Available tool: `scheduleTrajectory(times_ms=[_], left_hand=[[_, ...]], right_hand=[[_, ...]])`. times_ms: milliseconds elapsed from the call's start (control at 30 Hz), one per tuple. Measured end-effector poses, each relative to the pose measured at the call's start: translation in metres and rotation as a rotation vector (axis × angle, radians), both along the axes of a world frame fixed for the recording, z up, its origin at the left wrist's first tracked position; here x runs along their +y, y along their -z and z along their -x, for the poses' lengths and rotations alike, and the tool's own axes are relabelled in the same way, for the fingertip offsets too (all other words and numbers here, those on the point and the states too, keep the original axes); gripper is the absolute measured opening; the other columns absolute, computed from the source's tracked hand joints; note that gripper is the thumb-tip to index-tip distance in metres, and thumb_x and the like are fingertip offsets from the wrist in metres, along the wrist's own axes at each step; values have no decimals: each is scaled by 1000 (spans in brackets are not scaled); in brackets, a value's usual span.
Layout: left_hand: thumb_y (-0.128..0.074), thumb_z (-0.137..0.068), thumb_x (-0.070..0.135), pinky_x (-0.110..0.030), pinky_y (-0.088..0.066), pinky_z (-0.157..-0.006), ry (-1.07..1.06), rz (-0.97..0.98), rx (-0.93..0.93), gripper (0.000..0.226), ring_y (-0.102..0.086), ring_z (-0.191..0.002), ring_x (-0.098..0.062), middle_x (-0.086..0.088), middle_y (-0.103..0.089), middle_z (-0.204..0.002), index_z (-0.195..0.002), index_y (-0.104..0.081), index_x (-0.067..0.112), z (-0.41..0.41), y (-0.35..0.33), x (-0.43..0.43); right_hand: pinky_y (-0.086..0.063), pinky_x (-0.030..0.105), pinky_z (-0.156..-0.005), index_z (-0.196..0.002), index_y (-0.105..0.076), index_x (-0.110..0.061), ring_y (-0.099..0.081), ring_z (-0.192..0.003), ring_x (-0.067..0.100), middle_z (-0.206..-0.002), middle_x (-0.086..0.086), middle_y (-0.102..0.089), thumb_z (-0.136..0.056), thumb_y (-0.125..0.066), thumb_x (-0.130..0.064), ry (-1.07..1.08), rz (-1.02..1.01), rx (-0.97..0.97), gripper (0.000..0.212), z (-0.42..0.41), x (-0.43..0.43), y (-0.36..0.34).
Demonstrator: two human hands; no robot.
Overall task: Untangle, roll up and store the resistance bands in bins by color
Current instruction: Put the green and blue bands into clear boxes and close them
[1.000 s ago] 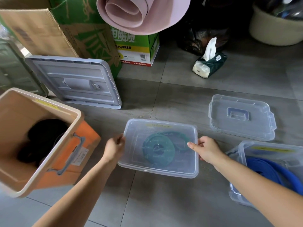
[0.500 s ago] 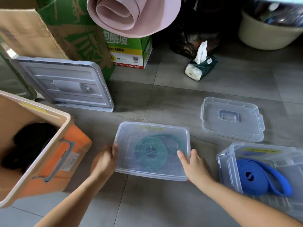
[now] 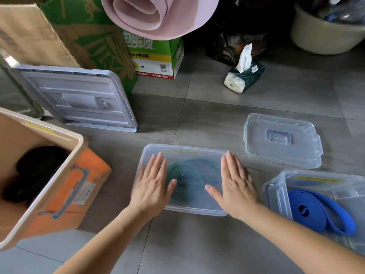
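Floor (image 3: 207, 119): grey matte tiles with thin grout lines; boxes (image 3: 92, 36) and a rolled pink mat (image 3: 158, 14) at its far edge.
Middle bin (image 3: 177, 151): clear, rectangular, lidded; the coiled green band (image 3: 189, 180) lies inside.
Hands: left hand (image 3: 151, 186) and right hand (image 3: 234, 186) lie flat on its lid, fingers straight and slightly spread.
Right bin (image 3: 276, 186): clear, open; holds the coiled blue band (image 3: 316, 206).
Left bin (image 3: 85, 184): orange, open; holds the black band (image 3: 33, 171).

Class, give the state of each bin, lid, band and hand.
Middle bin: lidded.
Green band: rolled inside.
Right bin: open.
Blue band: rolled inside.
Orange bin: open.
Clear lid: off, on floor.
Grey lid: off, leaning.
Left hand: flat on middle bin.
Right hand: likewise.
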State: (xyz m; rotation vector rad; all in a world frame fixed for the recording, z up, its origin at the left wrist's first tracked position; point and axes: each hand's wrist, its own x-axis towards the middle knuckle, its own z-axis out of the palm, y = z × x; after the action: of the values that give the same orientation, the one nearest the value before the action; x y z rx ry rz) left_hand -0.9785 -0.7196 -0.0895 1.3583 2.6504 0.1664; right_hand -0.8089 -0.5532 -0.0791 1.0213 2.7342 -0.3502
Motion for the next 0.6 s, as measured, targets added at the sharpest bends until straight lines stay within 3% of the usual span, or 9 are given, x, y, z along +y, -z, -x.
scheduleTrajectory(times_ms=[33,133,233,300,367,400,467,533,600], left_hand=[[10,-83,67,-37,4,-114,28,36,-5,90,12,-142,-20,-2,7,-155,-150,-9,10,-5,2,5],[25,-75,67,-35,12,-112,26,106,-18,94,22,-139,-19,0,19,-151,-148,6,11,-10,11,9],[20,-81,65,-42,-3,-115,24,152,-23,93,7,-142,-23,-5,5,-153,-147,-4,4,-8,14,7],[-1,-92,58,-50,-31,-108,61,177,28,86,-28,-138,-32,-18,-29,-149,-140,-34,-5,-6,8,9],[-26,-88,51,-55,-47,-90,113,198,95,74,-57,-113,-41,-25,-56,-126,-119,-57,-8,-2,-5,21],[-32,-82,49,-56,-49,-87,134,194,104,69,-61,-102,-41,-23,-60,-117,-112,-61,-7,-3,-13,30],[-37,-77,45,-55,-48,-89,206,137,99,63,-60,-99,-37,-16,-61,-113,-111,-61,-1,-13,-30,56],[-36,-79,43,-50,-47,-94,324,57,90,62,-59,-108,-35,-16,-60,-120,-117,-59,1,-34,-37,90],[-33,-84,44,-44,-40,-102,442,34,19,63,-50,-123,-33,-16,-51,-135,-127,-52,2,-62,-44,130]], right_hand=[[-36,40,-104,-141,-34,4,-40,-134,33,-150,21,-29,-87,-2,-69,-18,-4,-21,96,0,-2,2],[2,36,-112,-142,17,-3,1,-146,30,-152,14,24,-65,31,-74,-87,66,-71,105,1,-7,3],[9,35,-114,-134,33,-6,17,-144,30,-138,11,46,-56,36,-75,-110,106,-69,105,0,-4,6],[7,37,-116,-140,29,-5,18,-144,30,-135,9,49,-68,16,-78,-84,155,-92,104,2,-3,1],[8,39,-117,-146,17,-4,17,-145,27,-144,10,42,-85,-17,-71,-114,179,-134,97,5,1,-11],[8,39,-117,-149,6,-5,14,-145,25,-152,10,31,-88,-33,-65,-138,189,-126,94,7,9,-21],[7,39,-117,-145,-23,-7,3,-146,20,-159,8,7,-88,-47,-55,-155,155,-23,78,5,39,-43],[1,39,-117,-135,-42,-11,-9,-145,20,-158,6,-7,-90,-47,-51,-83,85,87,60,-5,81,-63],[-16,37,-113,-124,-54,-12,-27,-138,24,-153,8,-25,-91,-48,-48,44,41,113,49,-25,133,-73]])
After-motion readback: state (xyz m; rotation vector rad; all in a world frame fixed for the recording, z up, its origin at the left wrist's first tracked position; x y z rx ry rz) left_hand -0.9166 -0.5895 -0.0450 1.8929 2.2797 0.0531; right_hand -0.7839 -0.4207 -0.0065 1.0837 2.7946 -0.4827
